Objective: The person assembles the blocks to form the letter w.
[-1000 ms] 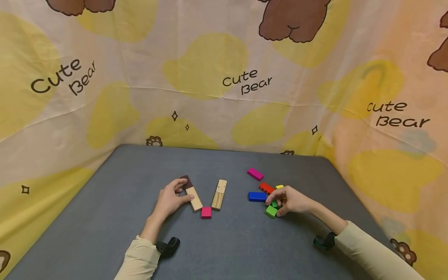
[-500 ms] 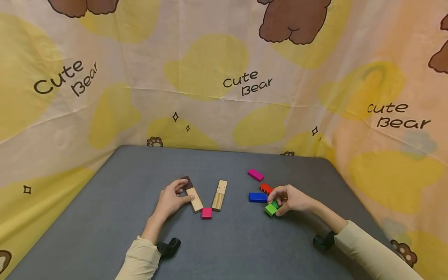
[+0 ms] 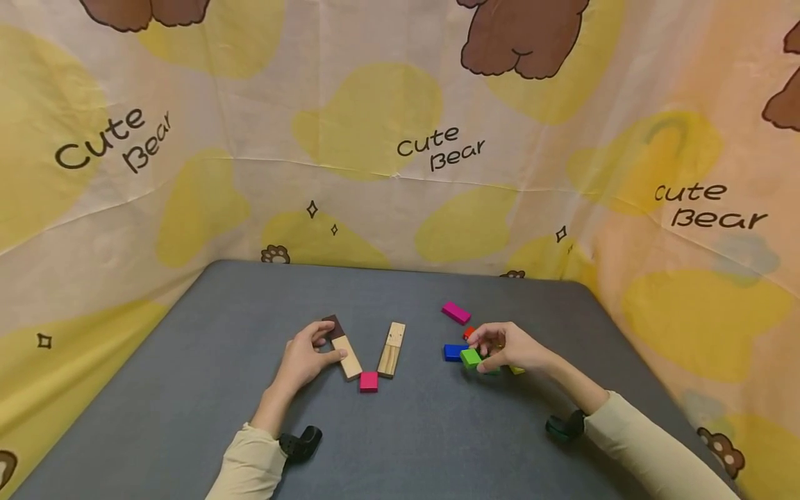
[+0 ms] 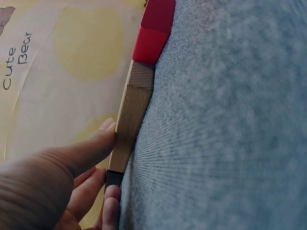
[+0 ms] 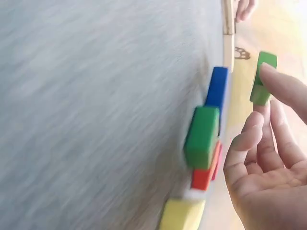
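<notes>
My right hand (image 3: 515, 346) pinches a light green block (image 3: 471, 358) between thumb and fingertips. In the right wrist view that green block (image 5: 259, 94) is up off the table. On the other side, my left hand (image 3: 304, 354) rests against a row of a dark brown block (image 3: 337, 326) and a pale wooden block (image 3: 347, 357). Its thumb touches the pale block's side, and its fingertips lie at the brown one. A pinkish-red block (image 3: 369, 382) sits at the near end, between this row and a second slanted row of wooden blocks (image 3: 389, 360), forming a V.
Under and around my right hand lie a blue block (image 3: 453, 353), a darker green block (image 5: 202, 134), a red block (image 5: 204, 177) and a yellow block (image 3: 517, 370). A magenta block (image 3: 456, 312) lies farther back. A printed cloth (image 3: 362, 118) hangs behind the grey table (image 3: 400, 444).
My right hand has picked up the light green block and moved it left and upward, overlapping the blue block in the head view. My left hand has stayed in place.
</notes>
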A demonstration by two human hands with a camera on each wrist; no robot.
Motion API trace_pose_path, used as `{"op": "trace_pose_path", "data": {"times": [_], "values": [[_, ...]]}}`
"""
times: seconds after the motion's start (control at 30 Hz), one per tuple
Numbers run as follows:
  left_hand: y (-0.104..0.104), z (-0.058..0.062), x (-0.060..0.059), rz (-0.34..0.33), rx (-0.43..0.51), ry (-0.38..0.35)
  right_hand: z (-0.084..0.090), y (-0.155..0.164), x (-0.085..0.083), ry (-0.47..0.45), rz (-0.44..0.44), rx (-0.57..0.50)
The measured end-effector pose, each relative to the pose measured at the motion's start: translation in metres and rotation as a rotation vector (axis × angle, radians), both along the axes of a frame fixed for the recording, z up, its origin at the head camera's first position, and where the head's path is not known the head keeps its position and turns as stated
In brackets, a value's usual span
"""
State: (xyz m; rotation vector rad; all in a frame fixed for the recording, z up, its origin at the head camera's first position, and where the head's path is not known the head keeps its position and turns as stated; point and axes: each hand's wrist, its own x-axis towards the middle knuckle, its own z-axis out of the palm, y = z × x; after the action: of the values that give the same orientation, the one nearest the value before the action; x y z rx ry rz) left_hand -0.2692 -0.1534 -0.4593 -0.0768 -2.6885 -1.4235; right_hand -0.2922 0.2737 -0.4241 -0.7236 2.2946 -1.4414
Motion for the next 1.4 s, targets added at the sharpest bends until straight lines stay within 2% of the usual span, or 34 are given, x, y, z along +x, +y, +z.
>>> {"op": "trace_pose_path", "data": {"times": [0.1, 0.33, 0.53, 0.7, 0.97, 1.23, 1.4], "values": [[0.000, 0.000, 0.000, -0.003, 0.003, 0.003, 0.003, -0.013, -0.004, -0.005, -0.079, -0.009], [0.000, -0.001, -0.001, -0.012, 0.008, 0.014, 0.005, -0.058, -0.023, -0.045, -0.261, -0.138], [-0.002, -0.001, 0.000, -0.005, 0.000, -0.002, -0.005, -0.090, -0.048, -0.044, -0.316, -0.122], [-0.001, 0.000, 0.000, -0.004, 0.006, -0.004, -0.010, -0.100, -0.063, -0.041, -0.356, -0.085], [-0.001, 0.001, 0.001, -0.013, 0.003, 0.009, -0.017, -0.106, -0.076, -0.078, -0.354, -0.063], [-0.001, 0.000, 0.001, -0.011, 0.008, 0.000, -0.017, -0.113, -0.082, -0.118, -0.291, -0.027], [-0.001, 0.001, 0.000, -0.008, 0.007, -0.002, -0.019, -0.115, -0.084, -0.154, -0.292, -0.044]]}}
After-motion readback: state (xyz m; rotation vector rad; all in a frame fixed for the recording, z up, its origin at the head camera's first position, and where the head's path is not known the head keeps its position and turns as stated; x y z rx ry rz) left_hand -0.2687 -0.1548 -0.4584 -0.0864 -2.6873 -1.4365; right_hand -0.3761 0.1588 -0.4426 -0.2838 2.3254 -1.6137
